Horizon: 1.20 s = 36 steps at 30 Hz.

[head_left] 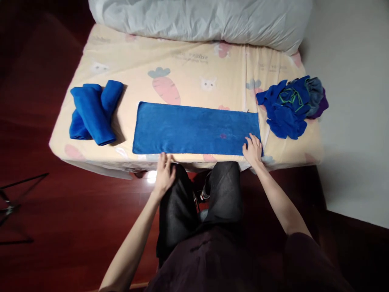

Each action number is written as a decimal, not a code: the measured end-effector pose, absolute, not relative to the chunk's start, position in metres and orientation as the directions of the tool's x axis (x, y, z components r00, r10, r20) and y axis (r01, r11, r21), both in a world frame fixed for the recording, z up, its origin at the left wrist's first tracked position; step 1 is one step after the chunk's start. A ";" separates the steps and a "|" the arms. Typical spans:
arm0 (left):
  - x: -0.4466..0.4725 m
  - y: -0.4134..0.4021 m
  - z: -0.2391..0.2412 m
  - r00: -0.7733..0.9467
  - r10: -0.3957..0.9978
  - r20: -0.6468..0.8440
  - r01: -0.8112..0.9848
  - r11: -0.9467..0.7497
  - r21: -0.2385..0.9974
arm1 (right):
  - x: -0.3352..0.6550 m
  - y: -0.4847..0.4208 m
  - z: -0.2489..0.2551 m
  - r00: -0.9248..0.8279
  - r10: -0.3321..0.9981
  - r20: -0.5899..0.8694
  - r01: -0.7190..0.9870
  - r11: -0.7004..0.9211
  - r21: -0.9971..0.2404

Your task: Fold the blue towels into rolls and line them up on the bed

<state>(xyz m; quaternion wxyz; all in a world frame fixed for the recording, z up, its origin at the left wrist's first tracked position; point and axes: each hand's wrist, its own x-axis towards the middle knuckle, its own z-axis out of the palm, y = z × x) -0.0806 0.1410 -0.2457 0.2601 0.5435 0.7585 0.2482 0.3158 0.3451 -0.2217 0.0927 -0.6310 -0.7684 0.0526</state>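
Note:
A blue towel (194, 127) lies flat in a long rectangle along the near side of the bed, with a small reddish mark toward its right part. On its near right corner rests my right hand (253, 149), fingers spread and pressing lightly on the cloth. My left hand (165, 174) is at the near edge of the towel, left of its middle, with its fingers stretched out. The fingertips reach the towel's edge or the sheet just beside it; which one I cannot tell. Neither hand grips anything.
Several rolled blue towels (94, 113) are stacked crosswise on the left of the bed (188, 85). A crumpled heap of blue and purple cloths (290, 105) sits at the right. Behind lies a pale quilt (200, 20). A black tripod (10, 209) stands on the floor, left.

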 end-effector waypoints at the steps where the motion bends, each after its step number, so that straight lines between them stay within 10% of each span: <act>1: -0.063 0.139 -0.243 -0.203 0.965 -0.164 0.610 0.256 0.750 | 0.298 0.349 -0.216 -0.209 0.977 0.051 0.948 0.215 -0.233; 5: 0.001 0.156 -0.241 -0.069 0.934 -0.350 -0.054 0.347 0.936 | 0.221 0.367 -0.201 -0.474 0.880 -0.044 0.822 0.424 -0.381; 12: 0.041 0.199 -0.250 -0.007 0.841 -0.541 -0.748 0.355 0.561 | 0.135 0.416 -0.202 -0.609 0.736 -0.294 0.781 0.493 -0.384; 36: 0.080 0.233 -0.260 -0.103 0.824 -0.558 -0.855 0.213 0.473 | 0.068 0.596 -0.261 -0.524 0.808 -0.271 0.763 0.304 -0.570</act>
